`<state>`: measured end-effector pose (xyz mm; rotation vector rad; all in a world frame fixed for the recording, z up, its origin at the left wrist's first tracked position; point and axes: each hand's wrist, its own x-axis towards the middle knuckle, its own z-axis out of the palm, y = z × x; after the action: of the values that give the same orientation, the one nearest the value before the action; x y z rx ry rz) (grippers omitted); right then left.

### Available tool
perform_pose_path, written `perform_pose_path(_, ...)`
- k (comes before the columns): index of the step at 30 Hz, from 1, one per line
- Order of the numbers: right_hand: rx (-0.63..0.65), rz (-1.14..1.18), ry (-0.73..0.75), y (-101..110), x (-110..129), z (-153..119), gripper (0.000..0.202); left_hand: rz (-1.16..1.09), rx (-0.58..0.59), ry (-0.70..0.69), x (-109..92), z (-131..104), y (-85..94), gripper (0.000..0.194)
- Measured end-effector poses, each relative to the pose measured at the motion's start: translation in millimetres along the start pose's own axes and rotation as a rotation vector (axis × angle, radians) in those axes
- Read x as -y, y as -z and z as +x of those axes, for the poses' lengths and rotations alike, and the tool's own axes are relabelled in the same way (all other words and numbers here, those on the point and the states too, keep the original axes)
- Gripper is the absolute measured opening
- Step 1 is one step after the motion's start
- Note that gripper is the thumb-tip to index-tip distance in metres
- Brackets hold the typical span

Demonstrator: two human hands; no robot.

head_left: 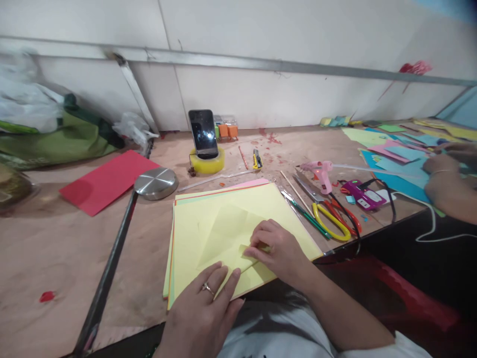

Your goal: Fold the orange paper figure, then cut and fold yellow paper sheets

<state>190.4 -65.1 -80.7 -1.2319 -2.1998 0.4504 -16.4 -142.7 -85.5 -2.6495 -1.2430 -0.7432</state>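
Note:
A pale yellow sheet of paper [227, 231] lies on a stack of coloured paper [188, 211] at the table's front edge. My right hand [274, 246] pinches a curled edge of that sheet between thumb and fingers. Flat on its lower left part rests my left hand [208, 298], fingers stretched out, a ring on one of them. Just right of the stack are a green pen-like tool [311, 221], a thin wooden stick [296, 191] and scissors with yellow and orange handles [331, 221].
Behind the stack, a phone [203, 134] leans in a yellow tape roll [208, 164], near a cutter knife [257, 159]. To the left lie a round metal lid [156, 183] and red paper [110, 181]. A pink glue gun [321, 174] and purple power strip [363, 195] sit right, before another person's hands [447, 174].

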Motion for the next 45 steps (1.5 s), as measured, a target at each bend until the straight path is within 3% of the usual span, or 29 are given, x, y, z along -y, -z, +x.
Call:
perform_pose_path(24, -0.019, -0.046, 0.013, -2.1, 2.3, -0.5, 0.022, 0.044, 0.016, -0.019, -6.3, 10.7, 4.3, 0.03)
perform_pose_path(31, -0.014, -0.082, 0.011, -1.8, 5.1, -1.4, 0.022, -0.001, -0.025, -0.066, -7.5, 16.2, 6.0, 0.03)
perform_pose_path(43, 0.047, -0.082, -0.041, 4.4, 8.6, 0.0, 0.012, 0.01, 0.024, -0.04, -8.8, 16.7, 5.0, 0.032)
perform_pose_path(45, 0.079, -0.059, -0.053, 7.7, 11.7, -0.3, 0.019, 0.005, 0.036, -0.034, -10.0, 18.1, 6.6, 0.032)
